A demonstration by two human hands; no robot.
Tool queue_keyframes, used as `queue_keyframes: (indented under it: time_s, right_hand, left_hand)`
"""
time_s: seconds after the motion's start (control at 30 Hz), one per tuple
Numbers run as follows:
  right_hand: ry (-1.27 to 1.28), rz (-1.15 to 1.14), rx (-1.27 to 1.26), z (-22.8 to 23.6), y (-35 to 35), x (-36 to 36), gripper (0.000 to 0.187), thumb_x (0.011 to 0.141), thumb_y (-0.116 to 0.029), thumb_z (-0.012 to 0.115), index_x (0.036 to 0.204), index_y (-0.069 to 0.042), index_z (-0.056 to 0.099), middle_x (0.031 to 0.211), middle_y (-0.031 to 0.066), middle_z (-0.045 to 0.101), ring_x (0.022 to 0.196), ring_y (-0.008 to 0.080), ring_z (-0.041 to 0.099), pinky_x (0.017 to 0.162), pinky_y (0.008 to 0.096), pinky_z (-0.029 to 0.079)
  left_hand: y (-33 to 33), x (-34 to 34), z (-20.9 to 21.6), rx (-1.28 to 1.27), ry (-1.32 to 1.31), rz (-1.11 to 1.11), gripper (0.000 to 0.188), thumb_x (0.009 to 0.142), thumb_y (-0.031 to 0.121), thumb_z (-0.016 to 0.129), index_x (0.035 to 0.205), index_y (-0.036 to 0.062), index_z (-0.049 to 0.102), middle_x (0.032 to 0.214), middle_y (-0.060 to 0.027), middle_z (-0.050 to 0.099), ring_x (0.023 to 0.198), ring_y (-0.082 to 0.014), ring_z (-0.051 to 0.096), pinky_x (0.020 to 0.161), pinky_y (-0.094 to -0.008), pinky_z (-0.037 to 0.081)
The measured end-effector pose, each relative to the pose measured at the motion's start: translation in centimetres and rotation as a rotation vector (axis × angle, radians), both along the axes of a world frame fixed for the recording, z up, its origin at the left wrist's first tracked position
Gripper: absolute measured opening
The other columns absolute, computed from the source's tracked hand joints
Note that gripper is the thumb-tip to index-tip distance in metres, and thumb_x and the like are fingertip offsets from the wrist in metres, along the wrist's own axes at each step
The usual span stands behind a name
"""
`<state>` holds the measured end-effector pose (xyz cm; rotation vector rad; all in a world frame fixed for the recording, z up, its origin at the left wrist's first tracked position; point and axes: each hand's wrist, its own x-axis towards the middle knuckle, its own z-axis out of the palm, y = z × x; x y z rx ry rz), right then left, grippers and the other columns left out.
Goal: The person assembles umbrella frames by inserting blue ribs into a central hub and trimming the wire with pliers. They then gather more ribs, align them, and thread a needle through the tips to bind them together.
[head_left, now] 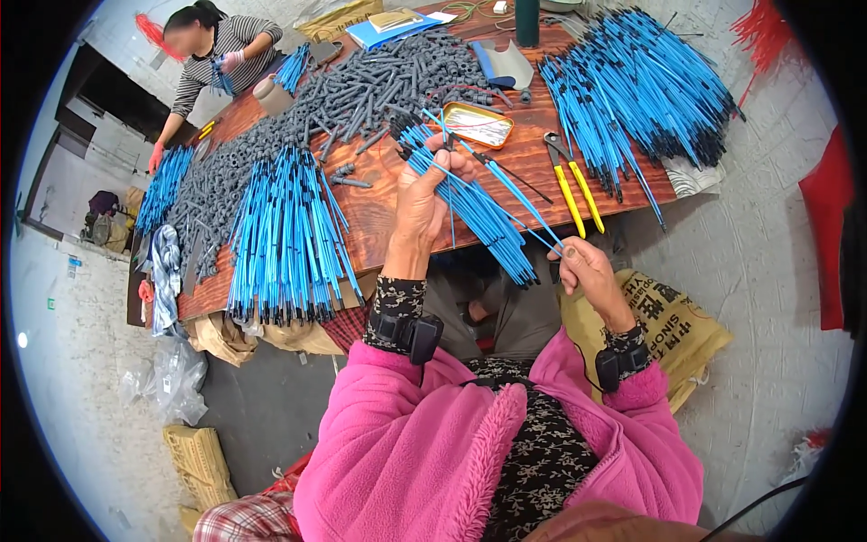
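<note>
My left hand [423,194] is raised over the table's near edge, its thumb and fingers pinched round the dark upper end of a thin blue tube [510,190]. Lower and to the right, my right hand [589,278] pinches the other end of that tube. Beneath and beside my left hand, a bundle of blue tubes with black ends [488,226] slants past the table edge toward my lap. Whether my left palm also grips this bundle is hard to see. Yellow-handled pliers [575,185] lie right of the tubes, near an orange-rimmed tin [479,125] of thin pale pieces.
Grey plastic fittings [388,77] are heaped across the reddish wooden table [361,226]. Blue tube piles lie at left [289,235] and right [641,90]. A co-worker in a striped top [226,54] stands at the far left. A yellow sack [659,325] sits by my right arm.
</note>
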<state>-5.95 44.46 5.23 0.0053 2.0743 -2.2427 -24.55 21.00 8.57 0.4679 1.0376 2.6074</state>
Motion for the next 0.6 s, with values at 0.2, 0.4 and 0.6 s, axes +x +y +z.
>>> queue_keyframes:
  time_s: [0.2, 0.4, 0.6]
  right_hand:
    - [-0.087, 0.06, -0.301, -2.1, -1.5, -0.1, 0.037, 0.106, -0.037, 0.046, 0.099, -0.002, 0.057, 0.061, -0.0044, 0.037, 0.055, 0.0063, 0.037, 0.053, 0.0225, 0.033]
    - [-0.201, 0.124, -0.462, -2.1, -1.5, -0.2, 0.033, 0.106, -0.035, 0.045, 0.097, -0.004, 0.056, 0.06, -0.006, 0.035, 0.052, 0.0057, 0.034, 0.05, 0.0217, 0.03]
    - [-0.393, 0.238, -0.833, -2.7, -1.0, 0.2, 0.03, 0.107, -0.032, 0.043, 0.097, -0.006, 0.056, 0.059, -0.0083, 0.035, 0.051, 0.0041, 0.033, 0.048, 0.0204, 0.028]
  left_hand:
    - [0.0, 0.3, -0.5, 0.267, -0.102, -0.187, 0.036, 0.093, 0.008, 0.067, 0.127, 0.0083, 0.055, 0.108, -0.01, 0.068, 0.102, -0.0247, 0.067, 0.092, -0.0439, 0.056]
    - [0.0, 0.9, 0.1, 0.321, -0.172, -0.228, 0.037, 0.093, 0.005, 0.064, 0.128, 0.0105, 0.053, 0.123, -0.0144, 0.064, 0.109, -0.0263, 0.065, 0.098, -0.0474, 0.054]
    - [-0.5, 1.2, 0.8, 0.124, -0.195, -0.132, 0.035, 0.095, 0.006, 0.062, 0.129, 0.0106, 0.052, 0.128, -0.0171, 0.062, 0.106, -0.027, 0.066, 0.096, -0.0467, 0.056]
